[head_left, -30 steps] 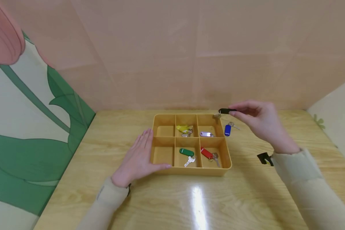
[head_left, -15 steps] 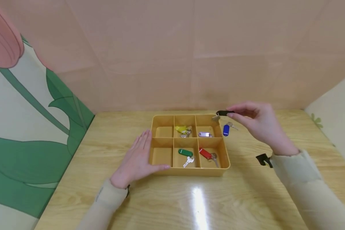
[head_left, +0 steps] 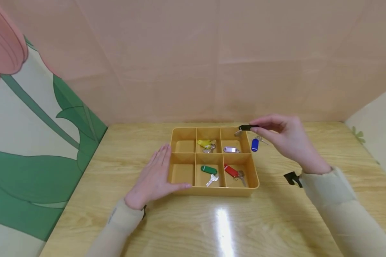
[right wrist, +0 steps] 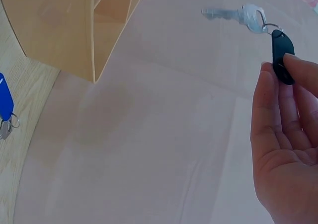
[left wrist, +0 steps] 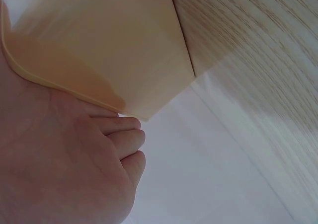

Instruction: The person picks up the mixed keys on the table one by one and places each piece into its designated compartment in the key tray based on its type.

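My right hand (head_left: 281, 137) pinches a black key tag (right wrist: 283, 57) between thumb and fingers, and a silver key (right wrist: 243, 16) hangs from its ring. In the head view the tag overlaps the back right corner of a yellow six-compartment box (head_left: 222, 191). My left hand (head_left: 152, 178) lies flat with straight fingers along the box's left side, its thumb at the front rim. Inside the box are a yellow tag (head_left: 204, 144) with keys at back middle, a pale purple tag (head_left: 229, 149) at back right, a green tag (head_left: 209, 170) at front middle and a red tag (head_left: 231, 171) at front right.
A blue key tag (head_left: 255, 145) with a key lies on the wooden table (head_left: 141, 228) just right of the box. Behind the table rises a pinkish wall (head_left: 167, 64). A black strap end (head_left: 292, 178) sticks out by the right sleeve.
My right hand has moved slightly left, bringing the black key tag and its key over the box's back right corner. The left hand stays at the box.
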The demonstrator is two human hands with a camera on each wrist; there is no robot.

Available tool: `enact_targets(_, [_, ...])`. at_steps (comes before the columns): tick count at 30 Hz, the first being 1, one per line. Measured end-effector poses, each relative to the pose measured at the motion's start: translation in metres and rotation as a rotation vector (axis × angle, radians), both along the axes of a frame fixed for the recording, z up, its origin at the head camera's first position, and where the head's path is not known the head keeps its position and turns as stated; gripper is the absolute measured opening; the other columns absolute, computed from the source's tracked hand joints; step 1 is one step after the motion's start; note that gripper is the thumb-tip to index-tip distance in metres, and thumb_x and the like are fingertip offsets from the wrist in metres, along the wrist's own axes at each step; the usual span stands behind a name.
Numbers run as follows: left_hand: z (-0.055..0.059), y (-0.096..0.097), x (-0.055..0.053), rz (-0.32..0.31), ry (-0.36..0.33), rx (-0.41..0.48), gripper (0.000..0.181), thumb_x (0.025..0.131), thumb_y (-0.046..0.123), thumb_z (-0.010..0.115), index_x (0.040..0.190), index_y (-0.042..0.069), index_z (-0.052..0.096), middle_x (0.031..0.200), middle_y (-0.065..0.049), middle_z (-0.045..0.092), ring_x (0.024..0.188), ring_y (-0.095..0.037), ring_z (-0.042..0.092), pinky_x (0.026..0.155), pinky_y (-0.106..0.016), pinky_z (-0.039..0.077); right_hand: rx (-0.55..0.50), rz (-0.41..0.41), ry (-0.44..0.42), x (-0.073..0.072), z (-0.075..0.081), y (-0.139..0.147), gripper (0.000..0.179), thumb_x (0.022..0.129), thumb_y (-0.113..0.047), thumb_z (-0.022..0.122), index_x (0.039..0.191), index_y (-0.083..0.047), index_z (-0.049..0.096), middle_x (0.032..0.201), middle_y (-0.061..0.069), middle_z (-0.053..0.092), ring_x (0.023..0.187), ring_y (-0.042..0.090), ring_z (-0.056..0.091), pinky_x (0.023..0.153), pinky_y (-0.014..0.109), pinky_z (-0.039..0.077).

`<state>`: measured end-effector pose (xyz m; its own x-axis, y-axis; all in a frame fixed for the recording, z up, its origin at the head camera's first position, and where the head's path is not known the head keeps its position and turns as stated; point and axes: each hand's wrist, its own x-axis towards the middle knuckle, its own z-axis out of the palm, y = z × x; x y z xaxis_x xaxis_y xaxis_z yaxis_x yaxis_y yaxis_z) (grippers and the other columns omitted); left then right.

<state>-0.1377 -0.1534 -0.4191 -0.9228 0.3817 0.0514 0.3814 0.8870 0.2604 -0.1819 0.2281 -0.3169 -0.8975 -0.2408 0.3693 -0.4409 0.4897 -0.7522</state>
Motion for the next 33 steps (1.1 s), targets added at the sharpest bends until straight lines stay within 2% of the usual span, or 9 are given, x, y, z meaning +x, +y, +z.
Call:
enact_targets(9, [0.0, -0.001, 0.002, -0.005, -0.003, -0.011, 0.133, 0.077, 0.093, 0.045, 0.162, 0.002, -0.001, 0.167, -0.011, -0.007, 0.153, -0.022, -0.007, 0.123, -0.039, 0.003, -0.014, 0.004, -0.044, 0.001, -0.004, -0.001, 0.016, 0.093, -0.009, 0.076, 0.109, -0.011, 0.079, 0.107, 0.003, 0.075, 0.092, 0.015, 0.071, 0.077, 0.019, 0.057])
enact_targets(16, [0.002, 0.001, -0.001, -0.013, 0.006, -0.005, 0.132, 0.078, 0.091, 0.048, 0.161, 0.003, -0.003, 0.168, -0.012, -0.005, 0.153, -0.022, -0.007, 0.124, -0.039, 0.003, -0.01, 0.021, -0.009, -0.001, -0.006, -0.005, 0.017, 0.093, -0.006, 0.076, 0.109, -0.01, 0.079, 0.107, 0.005, 0.075, 0.093, 0.01, 0.071, 0.08, 0.016, 0.056])
enact_targets(21, [0.002, 0.001, -0.001, -0.001, -0.006, -0.004, 0.132, 0.078, 0.089, 0.053, 0.162, 0.003, -0.002, 0.168, -0.011, -0.006, 0.153, -0.021, -0.008, 0.124, -0.039, 0.002, -0.006, 0.044, -0.016, -0.001, -0.005, -0.011, 0.018, 0.093, -0.005, 0.075, 0.109, -0.011, 0.079, 0.107, 0.004, 0.075, 0.092, 0.011, 0.071, 0.079, 0.018, 0.056])
enact_targets(28, [0.001, 0.002, 0.0, -0.003, -0.006, -0.008, 0.134, 0.076, 0.093, 0.047, 0.162, 0.001, 0.001, 0.168, -0.011, -0.006, 0.153, -0.022, -0.007, 0.124, -0.039, 0.002, -0.013, 0.052, -0.023, 0.0, -0.003, -0.014, 0.018, 0.093, -0.005, 0.075, 0.109, -0.011, 0.079, 0.108, 0.003, 0.075, 0.093, 0.012, 0.07, 0.079, 0.019, 0.057])
enact_targets(33, [0.0, 0.003, -0.001, -0.01, -0.01, -0.011, 0.134, 0.076, 0.092, 0.048, 0.162, 0.001, 0.002, 0.168, -0.01, -0.006, 0.153, -0.02, -0.008, 0.123, -0.038, 0.002, -0.025, 0.049, -0.022, 0.002, -0.004, -0.017, 0.018, 0.092, -0.005, 0.076, 0.109, -0.012, 0.079, 0.107, 0.002, 0.075, 0.093, 0.013, 0.07, 0.08, 0.019, 0.056])
